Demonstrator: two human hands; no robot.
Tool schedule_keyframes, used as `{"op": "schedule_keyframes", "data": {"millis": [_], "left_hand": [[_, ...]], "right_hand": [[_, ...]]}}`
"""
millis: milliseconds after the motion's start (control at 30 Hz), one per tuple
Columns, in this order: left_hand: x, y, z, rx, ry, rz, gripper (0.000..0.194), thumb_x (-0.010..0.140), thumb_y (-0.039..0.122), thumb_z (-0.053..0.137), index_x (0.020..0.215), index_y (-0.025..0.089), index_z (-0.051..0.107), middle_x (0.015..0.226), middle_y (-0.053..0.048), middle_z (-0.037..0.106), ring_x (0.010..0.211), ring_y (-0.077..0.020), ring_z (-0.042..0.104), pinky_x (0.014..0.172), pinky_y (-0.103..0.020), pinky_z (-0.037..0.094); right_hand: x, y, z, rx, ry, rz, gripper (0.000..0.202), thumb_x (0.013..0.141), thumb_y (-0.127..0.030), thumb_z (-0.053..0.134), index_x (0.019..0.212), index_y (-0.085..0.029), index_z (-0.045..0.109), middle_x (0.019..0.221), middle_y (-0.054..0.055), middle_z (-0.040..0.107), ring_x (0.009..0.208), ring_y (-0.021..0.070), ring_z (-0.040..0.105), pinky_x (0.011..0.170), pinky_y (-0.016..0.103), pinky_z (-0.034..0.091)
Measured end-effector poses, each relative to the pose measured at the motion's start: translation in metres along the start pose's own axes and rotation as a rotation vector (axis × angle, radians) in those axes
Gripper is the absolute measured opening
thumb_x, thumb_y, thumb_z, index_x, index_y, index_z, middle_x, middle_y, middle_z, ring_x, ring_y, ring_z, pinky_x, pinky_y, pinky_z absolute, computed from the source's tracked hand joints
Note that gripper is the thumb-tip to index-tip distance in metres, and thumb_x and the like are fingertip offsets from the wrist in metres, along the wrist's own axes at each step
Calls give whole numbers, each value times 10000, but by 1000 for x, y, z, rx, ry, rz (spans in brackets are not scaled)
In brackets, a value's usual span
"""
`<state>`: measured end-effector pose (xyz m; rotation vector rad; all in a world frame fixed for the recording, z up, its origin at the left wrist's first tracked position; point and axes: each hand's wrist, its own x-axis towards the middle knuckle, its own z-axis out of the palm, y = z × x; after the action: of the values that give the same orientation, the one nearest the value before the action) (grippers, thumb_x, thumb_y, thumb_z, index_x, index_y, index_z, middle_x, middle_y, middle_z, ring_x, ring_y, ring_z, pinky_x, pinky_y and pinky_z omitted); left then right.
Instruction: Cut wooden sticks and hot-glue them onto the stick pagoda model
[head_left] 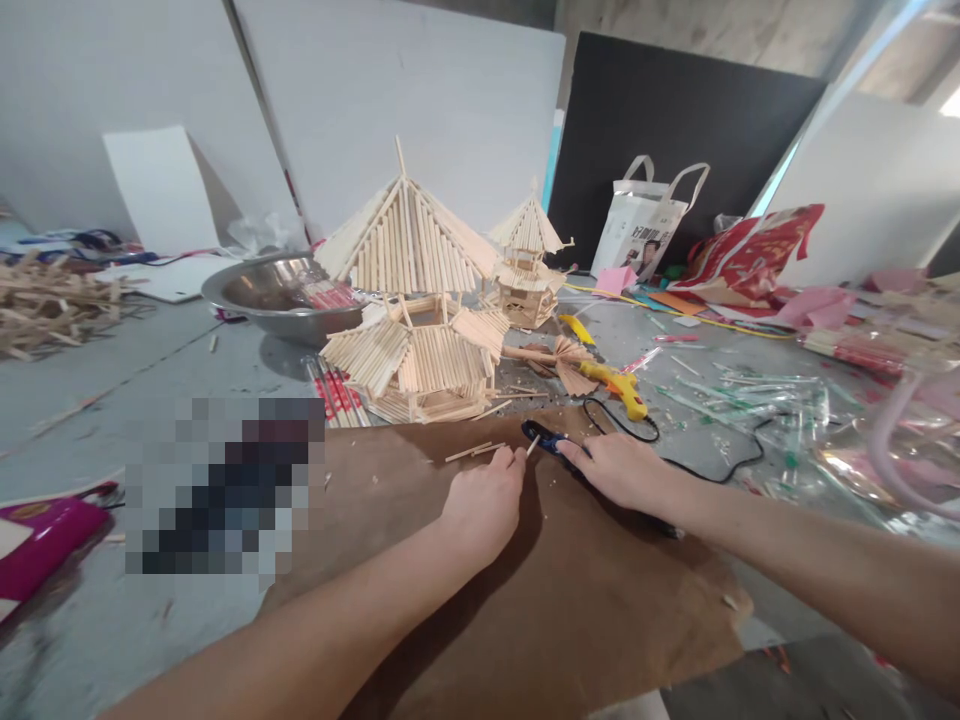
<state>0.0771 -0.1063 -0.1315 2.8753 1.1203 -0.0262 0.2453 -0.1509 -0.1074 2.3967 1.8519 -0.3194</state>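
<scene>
In the head view, both hands are busy in front of the big stick house (442,360). The left hand (486,500) is in close, just in front of the house and a little to its right, fingers pinched together on a short stick (532,446). And there's the right hand (619,468), farther right of the house, fingers wrapped around the handles of a blue cutter (551,437)! The cutter's head points back toward the house, and the stick's far end is right at it; whether the blades touch the wood, I cannot tell.

Under all this lies a brown sheet (600,610), spreading out in front of the house, with a few loose sticks (474,452) on it, between the house and the left hand. Over to the right of the house sits a yellow glue gun (626,386), beyond the right hand. Behind the house and to its right stands a small stick house (527,285), with a white bag (637,230) farther right again. On the left, a metal bowl (296,322) sits beside and behind the big house, and striped packets (337,392) lie by its front left edge.
</scene>
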Motion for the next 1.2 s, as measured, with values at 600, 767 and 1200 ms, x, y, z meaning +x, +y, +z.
{"op": "schedule_keyframes", "data": {"millis": [600,767,1200], "left_hand": [[-2,0,7,-20,98,-37,379,822,177,261,1190,198,347,947,-91,512,718,-188,568,582,-304,451],[0,8,-3,71,311,176,466,821,143,256,1286,173,231,1229,-118,391,1108,-237,393,871,-375,355],[35,27,17,97,467,400,413,853,276,264,1213,89,347,1226,-124,438,1200,-239,300,996,-453,167]], "right_hand": [[5,4,6,112,128,-19,405,861,-329,134,789,-166,499,827,92,608,829,199,563,661,283,331],[5,7,8,62,150,-37,337,852,-258,169,777,-167,485,794,95,604,785,198,570,605,273,315],[5,16,4,401,389,-50,224,810,-241,281,634,-197,413,607,16,506,621,142,487,547,251,303]]}}
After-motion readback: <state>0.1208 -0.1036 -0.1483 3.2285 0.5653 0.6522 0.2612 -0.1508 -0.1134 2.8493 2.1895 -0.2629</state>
